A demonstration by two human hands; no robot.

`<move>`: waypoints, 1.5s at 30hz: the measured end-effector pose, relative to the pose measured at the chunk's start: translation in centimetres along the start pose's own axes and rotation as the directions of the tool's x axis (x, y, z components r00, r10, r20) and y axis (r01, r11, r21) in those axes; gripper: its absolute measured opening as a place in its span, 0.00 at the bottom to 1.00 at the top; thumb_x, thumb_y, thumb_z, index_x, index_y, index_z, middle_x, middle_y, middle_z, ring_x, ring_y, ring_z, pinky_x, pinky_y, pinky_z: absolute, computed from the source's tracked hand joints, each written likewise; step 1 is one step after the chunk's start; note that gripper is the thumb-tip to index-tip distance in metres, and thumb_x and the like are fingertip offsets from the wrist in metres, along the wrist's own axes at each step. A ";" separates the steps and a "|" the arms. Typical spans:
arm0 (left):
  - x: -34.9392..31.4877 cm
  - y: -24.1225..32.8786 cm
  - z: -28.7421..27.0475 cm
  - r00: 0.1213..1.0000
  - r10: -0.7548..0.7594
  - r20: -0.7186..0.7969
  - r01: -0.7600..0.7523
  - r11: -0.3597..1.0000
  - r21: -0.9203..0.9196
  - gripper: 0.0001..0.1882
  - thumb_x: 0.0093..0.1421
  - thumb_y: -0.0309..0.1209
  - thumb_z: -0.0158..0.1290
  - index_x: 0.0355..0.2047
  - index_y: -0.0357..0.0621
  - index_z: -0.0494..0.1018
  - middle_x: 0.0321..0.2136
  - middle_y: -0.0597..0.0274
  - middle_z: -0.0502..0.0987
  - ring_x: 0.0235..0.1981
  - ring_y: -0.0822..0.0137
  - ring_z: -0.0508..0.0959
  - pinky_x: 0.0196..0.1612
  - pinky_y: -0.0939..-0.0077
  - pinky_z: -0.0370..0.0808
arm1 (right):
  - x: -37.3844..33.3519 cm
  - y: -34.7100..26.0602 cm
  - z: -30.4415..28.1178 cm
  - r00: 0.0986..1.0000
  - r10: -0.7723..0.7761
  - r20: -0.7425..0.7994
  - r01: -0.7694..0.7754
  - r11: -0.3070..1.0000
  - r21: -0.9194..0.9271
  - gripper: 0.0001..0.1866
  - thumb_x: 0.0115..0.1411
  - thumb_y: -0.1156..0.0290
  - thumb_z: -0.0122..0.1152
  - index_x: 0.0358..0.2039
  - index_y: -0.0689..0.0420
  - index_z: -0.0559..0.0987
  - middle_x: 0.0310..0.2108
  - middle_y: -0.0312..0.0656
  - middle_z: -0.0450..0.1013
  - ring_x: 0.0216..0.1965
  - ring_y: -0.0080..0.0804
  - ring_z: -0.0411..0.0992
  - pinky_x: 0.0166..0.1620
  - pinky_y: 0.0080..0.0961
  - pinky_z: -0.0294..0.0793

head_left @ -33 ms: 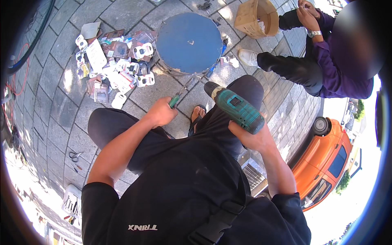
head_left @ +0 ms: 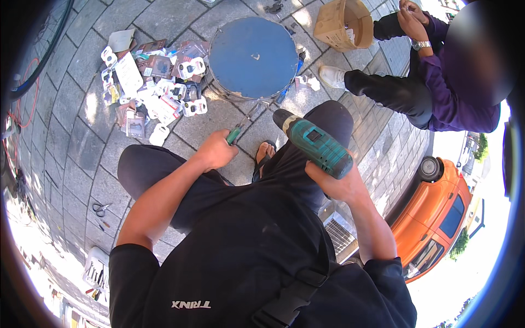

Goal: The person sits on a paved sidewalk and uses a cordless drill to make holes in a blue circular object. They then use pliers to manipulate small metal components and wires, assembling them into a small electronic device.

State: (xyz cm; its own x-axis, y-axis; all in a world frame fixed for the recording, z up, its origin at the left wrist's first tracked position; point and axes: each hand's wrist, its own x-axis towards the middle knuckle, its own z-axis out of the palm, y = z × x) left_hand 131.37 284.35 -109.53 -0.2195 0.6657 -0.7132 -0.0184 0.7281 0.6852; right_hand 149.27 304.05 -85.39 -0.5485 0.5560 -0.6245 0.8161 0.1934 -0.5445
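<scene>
My right hand [head_left: 342, 183] is closed round the grip of a teal and black cordless drill [head_left: 318, 143]. The drill's chuck points up and left, over my right thigh. My left hand [head_left: 217, 150] is closed on a small green-handled hand tool [head_left: 234, 135], whose slim front end reaches up and right; its exact kind is unclear. Beyond both hands stands a low round table with a blue top [head_left: 253, 57], touched by neither hand. A pile of small packages and white cards [head_left: 158, 82] lies on the paving to the table's left.
At the right a co-worker in a purple top [head_left: 465, 104] sits by an open cardboard box [head_left: 333, 30]. Scissors [head_left: 101, 209] lie on the paving at the left, above a white tray of tools [head_left: 97, 268]. An orange car [head_left: 437, 218] stands at the right.
</scene>
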 end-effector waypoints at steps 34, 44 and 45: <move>0.1 0.7 0.1 1.000 0.006 -0.028 -0.006 1.000 0.023 0.11 0.58 0.31 0.61 0.36 0.35 0.75 0.27 0.45 0.79 0.31 0.53 0.81 0.40 0.57 0.77 | 1.3 1.0 0.5 0.996 -0.090 -0.021 0.090 0.996 0.009 0.11 0.57 0.74 0.71 0.38 0.64 0.83 0.30 0.44 0.82 0.30 0.31 0.79 0.39 0.32 0.79; 0.3 0.5 0.3 1.000 0.014 -0.024 -0.013 1.000 0.014 0.11 0.58 0.30 0.60 0.36 0.36 0.75 0.26 0.48 0.79 0.30 0.57 0.79 0.39 0.58 0.76 | 1.1 1.1 0.5 0.995 -0.097 -0.025 0.097 0.995 0.001 0.11 0.57 0.73 0.72 0.39 0.63 0.83 0.30 0.45 0.82 0.30 0.33 0.79 0.39 0.33 0.79; 0.3 0.5 0.3 1.000 0.004 -0.019 -0.004 1.000 0.007 0.11 0.58 0.30 0.60 0.36 0.35 0.75 0.28 0.44 0.79 0.32 0.50 0.81 0.41 0.56 0.77 | 1.1 1.0 0.5 0.995 -0.095 -0.021 0.095 0.995 0.005 0.11 0.57 0.73 0.72 0.39 0.63 0.83 0.30 0.45 0.82 0.30 0.33 0.79 0.39 0.33 0.79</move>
State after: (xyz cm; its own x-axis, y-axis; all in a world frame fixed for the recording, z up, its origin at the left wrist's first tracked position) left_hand 131.59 284.97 -109.41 -0.2377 0.6657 -0.7074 -0.0106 0.7264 0.6872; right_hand 149.40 304.44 -86.85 -0.6194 0.5519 -0.5583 0.7595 0.2414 -0.6040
